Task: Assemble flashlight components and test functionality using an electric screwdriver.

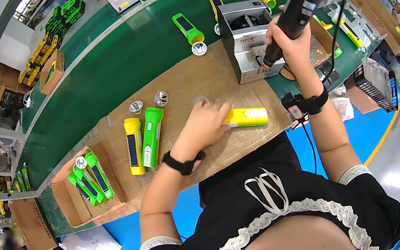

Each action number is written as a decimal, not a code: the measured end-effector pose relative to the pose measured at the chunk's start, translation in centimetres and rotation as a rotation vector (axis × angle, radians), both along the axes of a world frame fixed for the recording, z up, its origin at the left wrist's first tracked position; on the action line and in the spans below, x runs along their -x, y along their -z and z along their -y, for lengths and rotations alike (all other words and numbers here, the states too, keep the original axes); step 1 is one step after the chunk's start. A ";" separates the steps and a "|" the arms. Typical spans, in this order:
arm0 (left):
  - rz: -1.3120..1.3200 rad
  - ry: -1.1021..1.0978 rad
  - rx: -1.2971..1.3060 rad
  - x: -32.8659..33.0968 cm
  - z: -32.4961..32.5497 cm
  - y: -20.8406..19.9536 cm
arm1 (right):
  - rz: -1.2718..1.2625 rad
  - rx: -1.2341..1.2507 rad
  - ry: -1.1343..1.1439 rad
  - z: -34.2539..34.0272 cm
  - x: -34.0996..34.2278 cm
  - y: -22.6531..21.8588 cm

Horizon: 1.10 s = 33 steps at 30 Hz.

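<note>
My right hand (293,39) is wrapped round a black electric screwdriver (296,14), whose cable runs off to the upper right. Its tip points down at the front of a grey metal screw feeder (242,32). My left hand (203,127) is closed round the head end of a yellow flashlight (248,116), which lies on its side on the cardboard sheet (216,157). A clear round piece (201,99) sits by the left fingertips, partly hidden. Left of that hand lie a green flashlight (153,136) and a yellow flashlight (135,144), with two shiny reflectors (136,106) (161,98) beyond them.
An open cardboard box (76,211) at the left holds several green flashlights. A green flashlight with its reflector (199,48) lies farther back on the green bench (109,66). A small box (323,41) stands right of the feeder, and a black crate (375,86) is lower right.
</note>
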<state>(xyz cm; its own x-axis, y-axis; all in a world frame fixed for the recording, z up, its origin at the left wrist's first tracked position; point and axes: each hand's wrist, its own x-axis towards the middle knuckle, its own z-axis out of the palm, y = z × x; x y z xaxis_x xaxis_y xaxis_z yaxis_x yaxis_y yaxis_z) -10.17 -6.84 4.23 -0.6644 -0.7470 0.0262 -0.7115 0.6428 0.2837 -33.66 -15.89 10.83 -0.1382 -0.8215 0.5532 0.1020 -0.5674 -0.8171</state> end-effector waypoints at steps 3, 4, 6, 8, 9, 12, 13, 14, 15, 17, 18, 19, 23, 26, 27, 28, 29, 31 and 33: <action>0.036 -0.195 -0.072 -1.1 -1.9 0.6 | -0.042 -0.096 -0.141 -1.1 0.4 0.6; 0.085 -0.275 0.066 -1.2 -2.3 0.6 | 0.022 -0.081 -0.214 -2.1 0.2 1.1; -0.067 -0.308 0.180 -1.0 -2.1 1.3 | 0.111 0.004 -0.315 -4.2 -0.2 1.9; -0.242 -0.271 0.260 -0.4 -2.1 2.0 | 0.143 0.085 -0.355 -6.1 -0.4 2.2; -0.254 -0.287 0.249 -0.2 -2.1 2.6 | 0.170 0.110 -0.378 -6.8 -0.8 2.2; -0.194 -0.185 0.268 0.1 -1.5 4.0 | 0.135 0.142 -0.382 -7.8 -1.4 2.8; -0.194 -0.231 0.275 -0.1 -0.8 3.9 | 0.132 0.136 -0.375 -8.0 -1.4 3.1; -0.129 -0.237 0.217 -0.3 -0.2 3.7 | 0.123 0.124 -0.380 -8.1 -1.3 3.4; -0.064 -0.243 0.161 -0.7 0.3 3.3 | 0.121 0.134 -0.374 -8.1 -1.3 3.5; -0.092 -0.236 0.104 -1.1 0.7 3.5 | 0.110 0.137 -0.375 -8.1 -1.4 3.8; -0.110 -0.219 0.056 -1.2 0.7 3.6 | 0.117 0.146 -0.376 -8.1 -1.4 3.9; -0.117 -0.223 0.052 -1.4 0.6 3.6 | 0.124 0.155 -0.377 -8.0 -1.5 4.0; -0.163 -0.201 0.084 -1.4 0.1 3.4 | 0.081 0.123 -0.309 -7.9 -2.0 4.3; -0.187 -0.215 0.130 -1.3 0.0 3.8 | 0.061 0.090 -0.278 -7.6 -2.3 4.8; -0.215 -0.212 0.178 -1.3 0.1 3.9 | 0.040 0.090 -0.253 -7.5 -2.2 5.1; -0.218 -0.217 0.176 -1.3 0.1 3.9 | 0.019 0.090 -0.227 -7.4 -2.1 5.3; -0.213 -0.211 0.143 -1.3 0.1 3.8 | 0.016 0.088 -0.232 -7.4 -2.1 5.3; -0.209 -0.211 0.106 -1.4 0.0 3.8 | 0.037 0.108 -0.260 -7.4 -2.1 5.4; -0.215 -0.214 0.102 -1.5 0.0 3.8 | 0.035 0.102 -0.268 -7.4 -2.3 5.6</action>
